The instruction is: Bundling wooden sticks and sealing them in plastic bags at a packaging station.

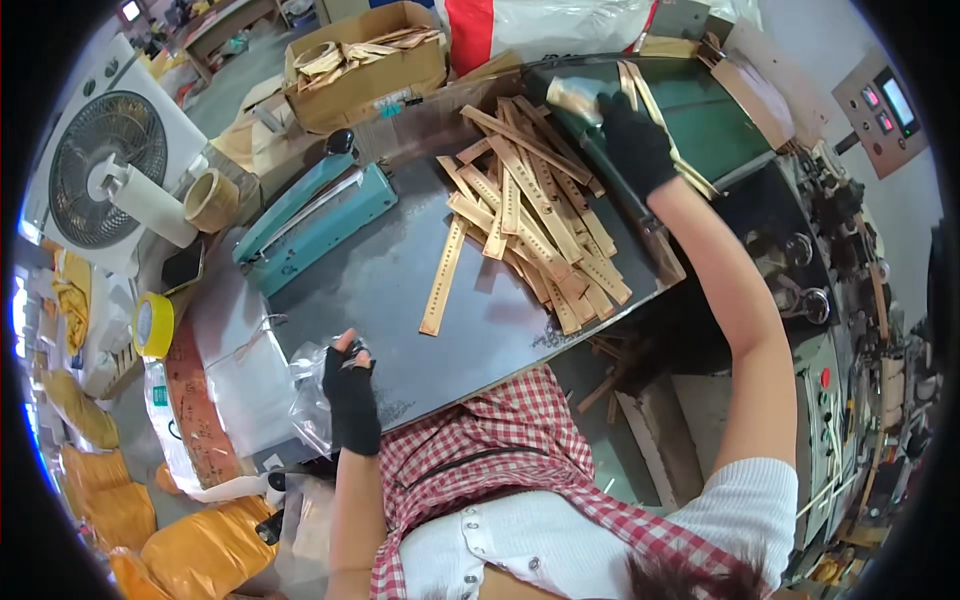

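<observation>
My left hand (352,395), in a black fingerless glove, is at the table's near edge. Its fingers are bent closed beside a crumpled clear plastic bag (312,400) and appear to grip it. My right hand (637,145), gloved in black too, reaches to the far right over a green surface. At its fingertips is a small, blurred, pale packet (575,101), which it seems to hold. Thin pale strips (650,100) lie beside that hand. A loose pile of flat wooden strips with dark printed marks (535,205) covers the table's right half; one strip (441,280) sticks out toward me.
A long teal stapler-like tool (325,225) lies at the table's back left. Yellow tape (153,325), a fan (108,170) and a brown cup (211,200) stand to the left. Behind the table is a cardboard box of wooden pieces (365,75). Machinery (810,290) stands on the right.
</observation>
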`<control>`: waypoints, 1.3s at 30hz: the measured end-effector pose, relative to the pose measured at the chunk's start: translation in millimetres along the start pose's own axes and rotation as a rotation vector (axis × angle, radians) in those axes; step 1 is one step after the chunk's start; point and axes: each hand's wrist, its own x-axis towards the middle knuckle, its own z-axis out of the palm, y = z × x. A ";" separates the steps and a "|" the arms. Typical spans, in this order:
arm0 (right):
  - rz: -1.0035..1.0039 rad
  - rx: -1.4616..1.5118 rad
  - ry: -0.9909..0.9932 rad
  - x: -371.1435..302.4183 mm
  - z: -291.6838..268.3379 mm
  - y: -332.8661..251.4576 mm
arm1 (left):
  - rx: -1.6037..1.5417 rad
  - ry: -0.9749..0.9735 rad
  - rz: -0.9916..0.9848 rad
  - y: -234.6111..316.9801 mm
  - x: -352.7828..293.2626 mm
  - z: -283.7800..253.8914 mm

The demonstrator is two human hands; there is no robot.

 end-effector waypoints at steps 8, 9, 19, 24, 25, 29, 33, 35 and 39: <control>0.260 0.131 -0.326 48.1 39.6 58.7 | 0.102 -0.128 -0.040 -31.5 32.4 48.6; 0.362 0.045 -0.473 56.4 19.8 38.7 | 0.105 -0.151 -0.051 -43.9 33.7 53.4; 0.314 0.598 -0.212 25.8 126.1 -85.9 | 0.038 -0.642 -0.313 -52.0 130.5 192.0; 0.769 0.657 -0.301 -38.1 84.4 -119.3 | -0.292 -0.686 -0.451 -20.2 134.0 235.7; 0.760 1.043 -0.481 -58.4 119.5 -104.7 | -0.247 -0.676 -0.441 -10.7 134.3 261.0; 1.043 1.567 -0.305 -107.6 84.6 -209.1 | -0.318 -0.641 -0.292 -21.3 113.5 215.8; 0.992 1.658 -0.559 -165.1 -47.3 -283.0 | -0.111 -0.485 -0.233 -23.9 27.4 80.8; 0.691 1.594 -0.633 -189.2 -43.0 -293.3 | -0.153 -0.373 -0.263 -22.9 0.5 43.9; 0.080 1.019 0.127 -108.5 -67.9 -292.1 | 0.270 -0.157 -0.218 -16.3 -11.7 8.9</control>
